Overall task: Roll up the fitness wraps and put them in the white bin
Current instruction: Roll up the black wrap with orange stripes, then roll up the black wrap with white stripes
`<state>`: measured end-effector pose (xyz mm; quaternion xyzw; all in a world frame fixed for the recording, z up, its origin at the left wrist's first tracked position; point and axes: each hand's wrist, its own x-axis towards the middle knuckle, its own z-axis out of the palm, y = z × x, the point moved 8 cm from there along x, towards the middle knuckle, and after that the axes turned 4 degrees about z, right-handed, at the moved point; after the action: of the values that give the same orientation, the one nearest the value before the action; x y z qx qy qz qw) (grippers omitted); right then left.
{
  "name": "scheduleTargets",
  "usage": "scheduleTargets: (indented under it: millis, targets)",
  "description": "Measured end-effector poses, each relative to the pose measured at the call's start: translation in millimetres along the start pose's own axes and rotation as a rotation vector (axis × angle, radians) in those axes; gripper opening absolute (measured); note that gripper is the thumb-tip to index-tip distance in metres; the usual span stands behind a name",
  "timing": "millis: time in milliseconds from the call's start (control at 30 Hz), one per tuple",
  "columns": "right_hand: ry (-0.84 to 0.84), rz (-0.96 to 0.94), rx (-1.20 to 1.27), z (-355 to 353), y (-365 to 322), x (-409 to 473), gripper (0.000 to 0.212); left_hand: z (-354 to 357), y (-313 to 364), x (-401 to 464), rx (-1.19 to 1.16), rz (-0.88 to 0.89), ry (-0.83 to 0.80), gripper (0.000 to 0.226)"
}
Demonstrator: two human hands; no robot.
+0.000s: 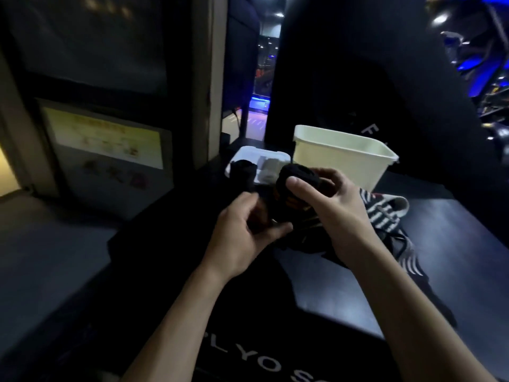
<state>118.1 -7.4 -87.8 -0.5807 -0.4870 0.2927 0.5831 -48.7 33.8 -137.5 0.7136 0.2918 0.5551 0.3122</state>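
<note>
Head view: striped wraps (385,213) beside white bin (344,158).

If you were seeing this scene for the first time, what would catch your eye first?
Two bare hands at centre: the right hand grips a rolled black wrap, while the left hand pinches its loose end. Behind them, the white bin stands out on the dark table, with striped wraps lying beside it.

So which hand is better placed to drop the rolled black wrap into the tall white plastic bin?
Probably the right hand: it grips the rolled black wrap just in front of the tall white plastic bin. The left hand pinches the loose tail lower down.
</note>
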Motion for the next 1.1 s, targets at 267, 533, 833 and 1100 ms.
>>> scheduleTargets:
  millis: [267,533,833,1100]
  targets:
    - [-0.087,-0.009,-0.227,87,16,57,0.056,-88,-53,-2,0.306,-0.173,0.165,0.025]
    - [-0.083,-0.082,-0.586,137,40,93,0.063,-91,-78,7,0.461,-0.23,0.089,0.018]
    - [-0.059,-0.199,-0.593,94,28,81,0.045,-65,-61,20,0.468,-0.15,0.079,0.023]
    - [0.143,-0.304,-0.763,-61,0,49,0.019,8,-15,21,0.309,0.087,-0.021,0.013]
